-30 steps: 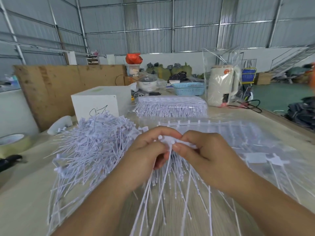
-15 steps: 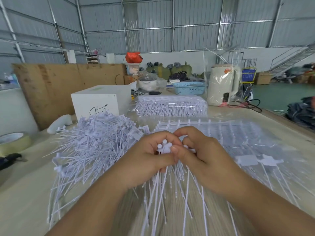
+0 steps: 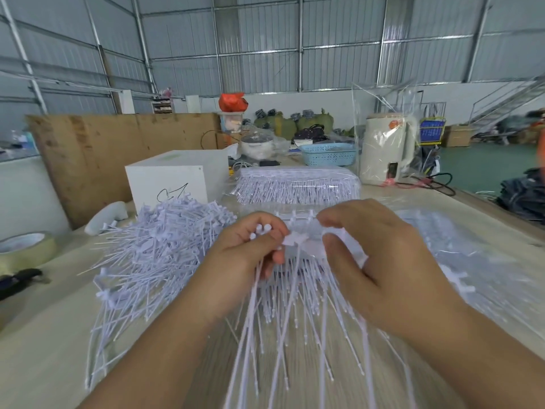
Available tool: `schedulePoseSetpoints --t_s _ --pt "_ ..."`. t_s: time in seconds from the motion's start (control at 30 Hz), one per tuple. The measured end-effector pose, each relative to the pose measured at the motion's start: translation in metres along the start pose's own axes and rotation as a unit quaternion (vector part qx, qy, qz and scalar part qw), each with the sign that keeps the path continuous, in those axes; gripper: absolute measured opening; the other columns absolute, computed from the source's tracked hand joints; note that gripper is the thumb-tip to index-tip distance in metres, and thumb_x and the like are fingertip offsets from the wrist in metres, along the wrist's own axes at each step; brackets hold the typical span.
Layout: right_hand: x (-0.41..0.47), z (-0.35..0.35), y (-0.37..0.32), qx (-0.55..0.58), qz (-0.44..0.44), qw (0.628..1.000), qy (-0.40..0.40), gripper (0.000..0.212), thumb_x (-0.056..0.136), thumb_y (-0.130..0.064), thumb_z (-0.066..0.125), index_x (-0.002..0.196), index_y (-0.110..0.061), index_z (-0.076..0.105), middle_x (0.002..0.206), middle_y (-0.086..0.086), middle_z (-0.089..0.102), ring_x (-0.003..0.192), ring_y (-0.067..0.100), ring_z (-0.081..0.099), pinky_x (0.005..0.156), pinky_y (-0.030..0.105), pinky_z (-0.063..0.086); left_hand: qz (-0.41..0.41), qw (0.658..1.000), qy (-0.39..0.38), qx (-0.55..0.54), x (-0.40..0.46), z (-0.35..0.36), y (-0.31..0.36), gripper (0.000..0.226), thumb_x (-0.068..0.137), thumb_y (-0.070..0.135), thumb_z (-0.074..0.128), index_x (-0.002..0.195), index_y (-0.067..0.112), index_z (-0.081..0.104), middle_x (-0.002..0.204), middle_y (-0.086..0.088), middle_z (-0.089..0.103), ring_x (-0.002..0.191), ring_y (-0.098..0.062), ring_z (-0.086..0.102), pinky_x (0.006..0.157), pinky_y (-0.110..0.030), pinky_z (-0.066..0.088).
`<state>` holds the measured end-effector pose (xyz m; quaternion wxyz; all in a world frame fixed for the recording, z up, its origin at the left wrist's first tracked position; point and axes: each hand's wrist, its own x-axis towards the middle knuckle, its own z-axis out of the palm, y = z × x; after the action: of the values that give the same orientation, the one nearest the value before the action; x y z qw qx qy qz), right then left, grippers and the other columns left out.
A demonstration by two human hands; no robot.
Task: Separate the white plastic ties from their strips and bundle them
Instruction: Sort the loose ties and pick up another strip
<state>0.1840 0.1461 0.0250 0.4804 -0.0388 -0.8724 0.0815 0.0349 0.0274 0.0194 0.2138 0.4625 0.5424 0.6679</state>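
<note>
White ties (image 3: 283,305) pinched in left hand (image 3: 247,255).

Your left hand (image 3: 250,255) pinches a clutch of white ties (image 3: 283,305), while your right hand (image 3: 380,261) hovers just beside it, fingers curled.

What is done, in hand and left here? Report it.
Done: a big heap of loose ties lies on the table to the left, not visibly bundled. In hand: the left hand grips a few tie heads while the right hand pinches the strip. Left: this strip's ties, the flat strips at right, and a wrapped pack behind.
</note>
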Motion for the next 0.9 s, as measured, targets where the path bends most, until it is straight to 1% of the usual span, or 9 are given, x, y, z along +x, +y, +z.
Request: schedulePoseSetpoints --t_s 0.07,0.17,0.27,0.33,0.4,0.5,0.63,0.77,0.9 --pt "0.001 -0.001 0.001 0.019 0.052 0.998 -0.002 0.034 0.090 -0.029 0.053 0.116 -0.011 0.066 0.108 -0.002 0.066 0.102 0.012 0.056 0.079 0.016 0.042 0.002 1.000 0.011 -0.025 0.001 -0.004 0.002 0.011 0.078 0.019 0.060 0.073 0.023 0.068 0.058 -0.004 0.056 0.043 -0.013 0.043 0.042 -0.018 0.033" --pt "0.000 0.003 0.008 0.029 0.148 0.978 -0.146 0.059 0.090 -0.067 0.036 0.120 -0.024 0.064 0.107 -0.016 0.061 0.100 -0.001 0.053 0.082 0.018 0.039 0.001 0.999 0.000 -0.040 0.001 -0.005 0.002 0.010 0.078 0.018 0.067 0.074 0.026 0.070 0.059 -0.002 0.057 0.045 -0.012 0.044 0.042 -0.018 0.033" --pt "-0.004 0.012 0.015 0.170 0.208 0.936 -0.227 0.037 0.092 -0.055 0.046 0.092 -0.024 0.065 0.073 -0.003 0.060 0.058 0.001 0.049 0.064 0.029 0.040 0.001 0.999 -0.014 -0.035 0.000 -0.003 0.001 0.011 0.080 0.018 0.066 0.076 0.027 0.072 0.060 -0.003 0.059 0.045 -0.011 0.045 0.043 -0.018 0.034" --pt "-0.006 0.018 0.018 0.229 0.227 0.918 -0.229 0.023 0.094 -0.042 0.055 0.084 -0.024 0.063 0.073 0.009 0.059 0.061 0.011 0.049 0.064 0.032 0.039 -0.001 0.999 -0.025 -0.030 0.000 -0.003 0.001 0.010 0.079 0.018 0.067 0.076 0.026 0.072 0.059 -0.003 0.059 0.046 -0.012 0.046 0.043 -0.019 0.035" --pt "-0.005 0.019 0.021 0.268 0.246 0.909 -0.205 0.020 0.091 -0.036 0.064 0.076 -0.023 0.061 0.064 0.003 0.051 0.058 0.011 0.044 0.059 0.028 0.035 -0.003 0.999 -0.037 -0.019 -0.001 -0.005 0.002 0.011 0.076 0.017 0.065 0.075 0.026 0.072 0.058 -0.003 0.058 0.046 -0.011 0.046 0.044 -0.019 0.035" --pt "-0.001 0.015 0.026 0.314 0.255 0.885 -0.232 0.027 0.085 -0.045 0.067 0.069 -0.024 0.061 0.059 -0.006 0.045 0.054 0.011 0.039 0.058 0.028 0.032 -0.007 0.998 -0.065 0.012 -0.002 -0.006 0.003 0.013 0.070 0.013 0.072 0.069 0.026 0.071 0.057 -0.001 0.058 0.046 -0.009 0.048 0.044 -0.018 0.037" --pt "-0.002 0.014 0.028 0.297 0.249 0.872 -0.299 0.029 0.080 -0.053 0.060 0.072 -0.025 0.066 0.058 -0.004 0.043 0.059 0.018 0.040 0.062 0.035 0.034 -0.005 0.996 -0.074 0.051 -0.002 -0.007 0.001 0.022 0.066 0.010 0.084 0.063 0.025 0.067 0.057 0.002 0.057 0.047 -0.008 0.049 0.045 -0.015 0.038" --pt "0.000 0.013 0.025 0.297 0.273 0.883 -0.237 0.033 0.088 -0.044 0.065 0.066 -0.021 0.060 0.058 -0.001 0.040 0.055 0.016 0.039 0.058 0.030 0.032 0.016 0.998 -0.005 0.065 0.001 -0.003 -0.002 0.020 0.063 0.016 0.079 0.057 0.025 0.061 0.057 0.001 0.055 0.049 -0.011 0.049 0.047 -0.015 0.039" --pt "0.000 0.018 0.012 0.278 0.272 0.914 -0.120 0.031 0.094 -0.026 0.059 0.065 -0.017 0.057 0.043 -0.011 0.031 0.037 0.003 0.027 0.039 0.014 0.023 0.048 0.994 0.077 0.066 0.002 0.007 -0.009 0.039 0.076 0.000 0.075 0.055 0.026 0.055 0.053 0.002 0.054 0.042 -0.008 0.047 0.045 -0.013 0.037"
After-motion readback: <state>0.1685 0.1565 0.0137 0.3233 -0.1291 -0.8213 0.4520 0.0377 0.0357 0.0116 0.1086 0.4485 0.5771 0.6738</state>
